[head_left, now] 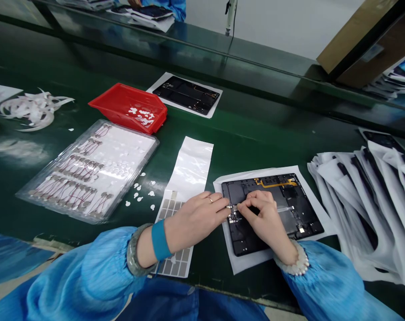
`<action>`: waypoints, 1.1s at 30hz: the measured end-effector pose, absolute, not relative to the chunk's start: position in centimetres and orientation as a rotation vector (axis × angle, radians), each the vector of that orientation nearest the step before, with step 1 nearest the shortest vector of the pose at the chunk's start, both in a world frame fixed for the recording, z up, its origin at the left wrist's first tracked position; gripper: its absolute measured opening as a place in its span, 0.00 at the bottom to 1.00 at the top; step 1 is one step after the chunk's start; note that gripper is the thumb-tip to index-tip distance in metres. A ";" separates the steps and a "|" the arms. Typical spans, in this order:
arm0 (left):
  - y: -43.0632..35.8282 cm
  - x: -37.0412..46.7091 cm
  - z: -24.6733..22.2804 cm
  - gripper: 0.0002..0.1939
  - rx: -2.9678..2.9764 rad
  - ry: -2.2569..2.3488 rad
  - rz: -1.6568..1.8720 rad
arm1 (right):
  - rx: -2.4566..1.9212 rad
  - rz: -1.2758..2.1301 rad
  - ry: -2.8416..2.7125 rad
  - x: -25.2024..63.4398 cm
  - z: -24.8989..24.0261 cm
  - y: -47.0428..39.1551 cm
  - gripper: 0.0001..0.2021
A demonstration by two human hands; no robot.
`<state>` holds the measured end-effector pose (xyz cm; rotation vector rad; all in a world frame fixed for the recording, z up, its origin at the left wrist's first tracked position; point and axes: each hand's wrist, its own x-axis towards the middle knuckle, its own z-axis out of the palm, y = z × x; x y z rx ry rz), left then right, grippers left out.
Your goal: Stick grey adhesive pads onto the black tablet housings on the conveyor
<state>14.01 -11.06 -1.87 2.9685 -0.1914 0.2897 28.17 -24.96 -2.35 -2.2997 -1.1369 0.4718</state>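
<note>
An opened black tablet housing (309, 214) lies on a white foam sheet (234, 263) in front of me, with an orange flex cable (276, 183) along its far side. My left hand (196, 218) reaches over its left edge, fingertips drawn together at a small metallic board (234, 216). Whatever those fingers grip is hidden. My right hand (264, 216) is closed in a pinch over the same spot. Between its thumb and forefinger is a tiny piece, too small to name. Under my left forearm lies a sheet of grey rectangular stickers (171, 205).
To the left are a clear tray (122, 156) of small wired discs, a red bin (112, 104) with white bits, and peeled strips (35, 109). Another tablet housing (185, 96) lies farther back. Foam-wrapped pieces (356, 200) stand stacked at right. A person in blue (179, 9) is across the bench.
</note>
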 end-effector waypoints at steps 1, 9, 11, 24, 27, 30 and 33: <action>-11.1 14.0 -1.9 0.08 2.964 -0.185 0.298 | -2.303 0.459 -1.141 28.1 -2.4 -25.0 0.12; -11.2 14.0 -2.1 0.08 2.942 -0.156 0.315 | -2.277 0.449 -1.111 28.1 -2.5 -24.9 0.11; -11.2 14.0 -2.1 0.08 2.942 -0.154 0.312 | -2.275 0.453 -1.107 28.1 -2.5 -24.9 0.10; -11.4 14.1 -2.7 0.14 3.043 -0.202 0.262 | -2.324 0.443 -1.154 28.1 -2.5 -25.0 0.10; -11.4 14.1 -2.5 0.15 3.094 -0.232 0.206 | -2.347 0.384 -1.221 28.0 -2.6 -25.1 0.10; -11.5 14.2 -2.1 0.15 3.118 -0.244 0.169 | -2.351 0.280 -1.332 28.2 -2.4 -25.2 0.12; -11.6 14.2 -1.9 0.15 3.124 -0.249 0.168 | -2.338 0.206 -1.413 28.9 -1.8 -25.7 0.16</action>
